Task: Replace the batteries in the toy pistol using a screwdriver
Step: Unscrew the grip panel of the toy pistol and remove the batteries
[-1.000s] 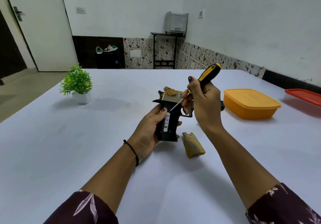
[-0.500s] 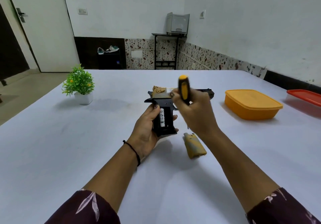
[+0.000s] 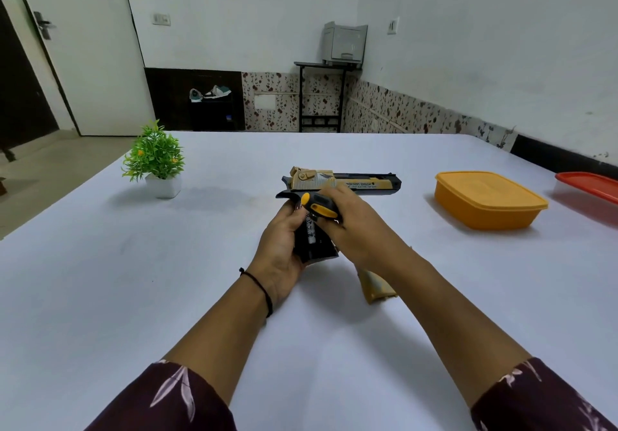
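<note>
The tan and black toy pistol [image 3: 347, 182] is held over the middle of the white table, barrel pointing right. My left hand [image 3: 284, 243] grips its black handle, whose battery bay is uncovered with a white battery [image 3: 310, 229] showing inside. My right hand [image 3: 357, 226] holds the yellow and black screwdriver [image 3: 319, 209] by its handle, low against the pistol's grip; its shaft is hidden behind my fingers. The tan grip cover [image 3: 376, 288] lies on the table under my right wrist.
A small green plant in a white pot [image 3: 155, 160] stands at the left of the table [image 3: 100, 297]. A shut orange box [image 3: 488, 198] and a red-lidded box [image 3: 588, 190] sit at the right. Beyond the table are a door and a printer on a stand.
My right hand swung the screwdriver from upright with its tip at the pistol down to lying against the grip. The pistol turned so that its barrel shows level.
</note>
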